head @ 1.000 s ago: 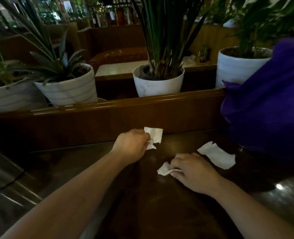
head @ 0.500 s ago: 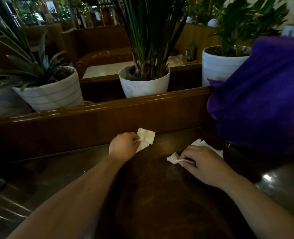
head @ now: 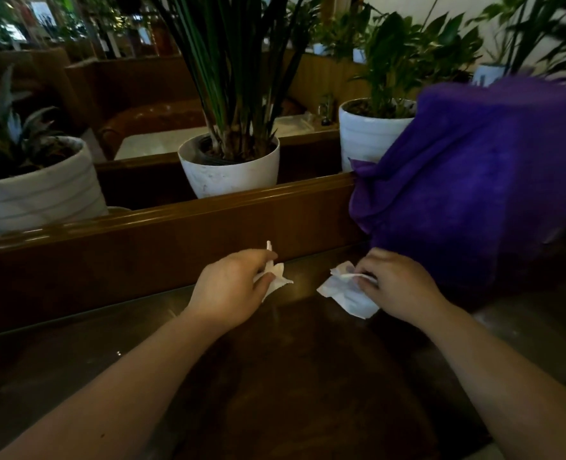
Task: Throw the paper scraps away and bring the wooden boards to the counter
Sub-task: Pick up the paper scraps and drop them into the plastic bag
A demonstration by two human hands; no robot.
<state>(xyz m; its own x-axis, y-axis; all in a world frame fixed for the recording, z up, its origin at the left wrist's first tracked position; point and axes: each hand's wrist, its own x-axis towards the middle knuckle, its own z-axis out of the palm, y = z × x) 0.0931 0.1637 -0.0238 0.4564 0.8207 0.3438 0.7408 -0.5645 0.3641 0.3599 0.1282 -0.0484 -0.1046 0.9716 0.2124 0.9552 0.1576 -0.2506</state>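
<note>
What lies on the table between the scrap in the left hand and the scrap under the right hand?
Nothing: in the head view, only bare dark table separates the left hand's scrap from the right hand's scrap.

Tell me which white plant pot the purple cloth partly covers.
The right-hand pot, holding the broad-leafed plant: the purple cloth overlaps its right side. The middle pot and the ribbed left pot stand fully uncovered.
</note>
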